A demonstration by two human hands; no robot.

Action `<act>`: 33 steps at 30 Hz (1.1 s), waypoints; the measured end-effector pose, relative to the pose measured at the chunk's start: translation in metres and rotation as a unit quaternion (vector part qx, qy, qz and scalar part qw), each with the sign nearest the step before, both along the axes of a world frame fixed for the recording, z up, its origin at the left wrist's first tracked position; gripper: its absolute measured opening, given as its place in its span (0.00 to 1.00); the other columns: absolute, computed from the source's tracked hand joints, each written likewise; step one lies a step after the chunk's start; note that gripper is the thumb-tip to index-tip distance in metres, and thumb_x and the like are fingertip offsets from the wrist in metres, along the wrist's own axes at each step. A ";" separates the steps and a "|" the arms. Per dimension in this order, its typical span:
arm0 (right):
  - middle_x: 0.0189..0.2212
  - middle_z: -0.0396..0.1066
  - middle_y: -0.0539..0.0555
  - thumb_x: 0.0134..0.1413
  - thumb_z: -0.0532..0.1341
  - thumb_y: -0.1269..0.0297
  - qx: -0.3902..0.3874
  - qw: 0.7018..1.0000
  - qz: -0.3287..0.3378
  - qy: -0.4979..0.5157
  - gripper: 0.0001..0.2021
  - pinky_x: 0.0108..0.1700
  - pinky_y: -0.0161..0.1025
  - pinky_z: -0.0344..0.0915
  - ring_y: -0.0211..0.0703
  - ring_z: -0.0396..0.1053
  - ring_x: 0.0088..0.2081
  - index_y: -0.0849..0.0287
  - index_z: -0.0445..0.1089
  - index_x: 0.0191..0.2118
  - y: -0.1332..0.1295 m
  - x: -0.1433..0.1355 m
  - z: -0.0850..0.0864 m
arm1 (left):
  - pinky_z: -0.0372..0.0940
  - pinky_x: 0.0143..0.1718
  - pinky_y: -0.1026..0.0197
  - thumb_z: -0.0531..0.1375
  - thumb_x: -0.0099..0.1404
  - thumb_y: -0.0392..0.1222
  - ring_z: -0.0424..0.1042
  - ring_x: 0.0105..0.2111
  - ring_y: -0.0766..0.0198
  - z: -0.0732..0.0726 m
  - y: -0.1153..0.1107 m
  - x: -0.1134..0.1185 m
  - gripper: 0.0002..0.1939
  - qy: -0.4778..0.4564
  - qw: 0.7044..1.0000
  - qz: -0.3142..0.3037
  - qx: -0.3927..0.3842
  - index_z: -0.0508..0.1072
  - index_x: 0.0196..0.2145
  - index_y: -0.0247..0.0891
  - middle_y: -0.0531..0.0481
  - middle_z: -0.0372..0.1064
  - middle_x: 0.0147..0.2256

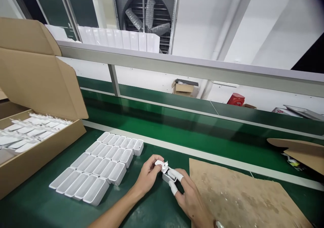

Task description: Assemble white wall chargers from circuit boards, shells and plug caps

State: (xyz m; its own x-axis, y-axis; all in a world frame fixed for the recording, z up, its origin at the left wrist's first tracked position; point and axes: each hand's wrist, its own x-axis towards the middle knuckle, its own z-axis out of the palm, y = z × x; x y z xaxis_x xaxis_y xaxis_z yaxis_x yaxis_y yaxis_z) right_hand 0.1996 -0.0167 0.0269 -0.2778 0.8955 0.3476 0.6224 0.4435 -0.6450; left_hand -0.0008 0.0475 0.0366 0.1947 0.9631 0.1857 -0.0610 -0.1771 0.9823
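Observation:
Near the bottom centre, my left hand (149, 174) pinches a small white plastic part (164, 166) between thumb and fingers. My right hand (188, 196), with white covers on two fingertips, grips a small white tray (168, 178) just under that part. The part sits at the tray's upper end; whether the two are joined cannot be made out. To the left of my hands, several rows of open white trays (88, 163) stand side by side on the green table (144, 211).
An open cardboard box (60, 143) holding white parts stands at the left. A stained brown board (238, 194) lies right of my hands. Behind runs a green belt (157, 123) beneath a metal rail (202, 69). Brown cardboard (301, 152) lies at the far right.

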 end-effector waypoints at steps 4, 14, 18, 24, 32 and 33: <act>0.56 0.70 0.57 0.67 0.57 0.64 -0.038 0.993 0.016 0.113 0.17 0.59 0.49 0.69 0.52 0.72 0.52 0.48 0.71 0.58 0.004 -0.001 -0.001 | 0.66 0.42 0.56 0.58 0.71 0.50 0.72 0.37 0.59 -0.001 0.001 0.001 0.14 -0.006 1.000 -0.013 0.002 0.71 0.47 0.39 0.49 0.72 0.38; 0.34 0.79 0.62 0.52 0.66 0.36 -0.278 0.810 -0.008 0.517 0.30 0.42 0.60 0.77 0.61 0.80 0.37 0.61 0.70 0.45 0.016 -0.013 0.004 | 0.70 0.53 0.46 0.69 0.64 0.37 0.72 0.50 0.53 -0.011 -0.020 0.007 0.41 0.156 0.953 -0.010 0.258 0.55 0.68 0.56 0.47 0.69 0.54; 0.35 0.80 0.63 0.49 0.68 0.36 -0.285 0.794 -0.005 0.537 0.32 0.44 0.58 0.77 0.62 0.80 0.41 0.62 0.69 0.46 0.009 -0.018 0.009 | 0.72 0.51 0.48 0.70 0.63 0.37 0.74 0.48 0.54 -0.010 -0.022 0.009 0.42 0.165 0.944 0.017 0.286 0.55 0.67 0.56 0.48 0.71 0.53; 0.38 0.80 0.64 0.54 0.63 0.43 -0.251 0.826 -0.027 0.503 0.26 0.45 0.60 0.76 0.62 0.80 0.42 0.62 0.71 0.47 0.015 -0.015 0.007 | 0.70 0.56 0.46 0.70 0.63 0.39 0.74 0.52 0.52 -0.008 -0.021 0.007 0.39 0.153 0.953 -0.003 0.262 0.58 0.67 0.51 0.46 0.71 0.55; 0.51 0.73 0.58 0.47 0.71 0.61 -0.088 0.931 -0.130 0.330 0.29 0.60 0.55 0.67 0.55 0.71 0.51 0.53 0.71 0.57 0.014 -0.007 -0.007 | 0.70 0.54 0.47 0.64 0.69 0.56 0.75 0.49 0.53 -0.009 -0.006 0.008 0.35 0.030 0.998 0.001 0.060 0.60 0.67 0.42 0.40 0.73 0.53; 0.51 0.72 0.57 0.47 0.70 0.63 -0.074 0.944 -0.130 0.293 0.31 0.57 0.53 0.69 0.53 0.71 0.48 0.53 0.69 0.60 0.012 -0.006 -0.009 | 0.72 0.52 0.49 0.64 0.69 0.56 0.76 0.48 0.53 -0.008 -0.003 0.008 0.32 0.026 0.998 -0.005 0.056 0.64 0.65 0.41 0.40 0.73 0.54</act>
